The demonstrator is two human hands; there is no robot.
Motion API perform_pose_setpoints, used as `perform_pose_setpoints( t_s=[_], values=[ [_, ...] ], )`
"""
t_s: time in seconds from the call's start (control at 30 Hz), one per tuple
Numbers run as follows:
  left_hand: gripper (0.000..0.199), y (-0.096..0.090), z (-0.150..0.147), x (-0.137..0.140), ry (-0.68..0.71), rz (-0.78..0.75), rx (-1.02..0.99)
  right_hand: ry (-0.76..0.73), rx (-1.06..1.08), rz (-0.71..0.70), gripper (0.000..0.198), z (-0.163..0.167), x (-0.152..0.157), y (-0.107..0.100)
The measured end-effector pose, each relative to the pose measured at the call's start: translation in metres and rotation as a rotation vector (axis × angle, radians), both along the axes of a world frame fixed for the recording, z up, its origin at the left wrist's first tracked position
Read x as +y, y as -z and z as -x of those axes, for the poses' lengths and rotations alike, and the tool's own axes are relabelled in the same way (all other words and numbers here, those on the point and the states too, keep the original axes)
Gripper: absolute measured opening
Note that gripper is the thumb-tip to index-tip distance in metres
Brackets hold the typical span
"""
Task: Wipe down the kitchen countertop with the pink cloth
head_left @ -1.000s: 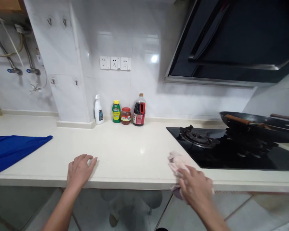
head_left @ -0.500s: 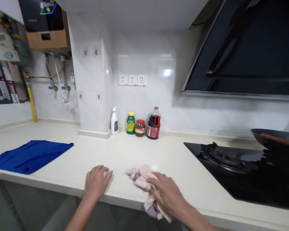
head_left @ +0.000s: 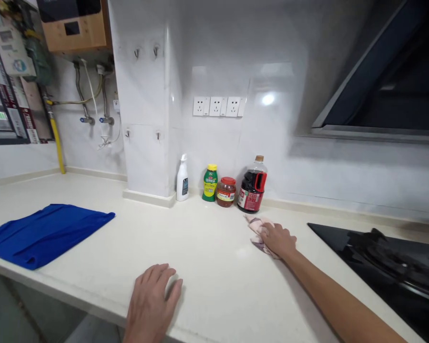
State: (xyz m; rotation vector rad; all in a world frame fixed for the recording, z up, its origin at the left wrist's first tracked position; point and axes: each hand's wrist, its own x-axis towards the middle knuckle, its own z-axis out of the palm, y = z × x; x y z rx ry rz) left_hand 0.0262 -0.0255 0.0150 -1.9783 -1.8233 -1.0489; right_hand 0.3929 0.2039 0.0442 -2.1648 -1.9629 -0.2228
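My right hand presses a crumpled pale pink cloth with purple patches against the white countertop. Its fingers are closed over the cloth, just in front of a large bottle of dark sauce with a red handle. My left hand rests near the counter's front edge, fingers loosely spread, with nothing in it. Far to its left, a blue cloth lies spread flat on the counter.
Along the wall stand a white spray bottle, a green bottle with a yellow cap and a red-lidded jar. A black gas stove lies at right under the range hood. A wall pillar juts out at left.
My right hand has pushed the cloth from the front edge to the back right, close to the sauce bottle. The view has moved closer to the counter. My left hand stays near the front edge.
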Motion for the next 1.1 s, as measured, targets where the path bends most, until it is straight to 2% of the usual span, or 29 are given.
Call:
perform_pose_setpoints(
  t_s=[0.2,0.37,0.5,0.6,0.67,0.77,0.87,0.97,1.1],
  values=[
    [0.022,0.010,0.003,0.006,0.036,-0.144,0.040,-0.136,-0.018,0.025,0.042,0.069,0.056,-0.002],
    [0.020,0.005,0.002,0.004,0.040,-0.209,0.069,-0.338,-0.019,0.046,0.040,0.154,0.073,-0.005],
    [0.018,-0.001,0.000,0.001,0.007,-0.212,0.050,-0.535,-0.012,0.043,0.040,0.232,0.062,-0.011],
    [0.018,0.000,-0.001,0.000,-0.024,-0.199,0.014,-0.708,-0.017,0.044,0.040,0.277,0.035,-0.015],
    [0.020,0.001,-0.001,-0.001,-0.063,-0.193,-0.019,-0.831,-0.025,0.047,0.040,0.295,0.011,-0.017],
    [0.026,0.003,-0.001,-0.001,-0.130,-0.204,-0.053,-1.003,-0.049,0.052,0.042,0.302,-0.033,-0.017],
    [0.033,0.004,0.000,-0.002,-0.172,-0.199,-0.076,-1.192,-0.026,0.043,0.042,0.288,-0.081,-0.011],
    [0.039,0.004,0.001,-0.004,-0.187,-0.182,-0.091,-1.317,0.073,-0.016,0.043,0.255,-0.126,-0.005],
    [0.046,0.007,0.005,-0.004,-0.180,-0.159,-0.100,-1.334,0.105,-0.071,0.050,0.182,-0.161,0.005]
  ],
)
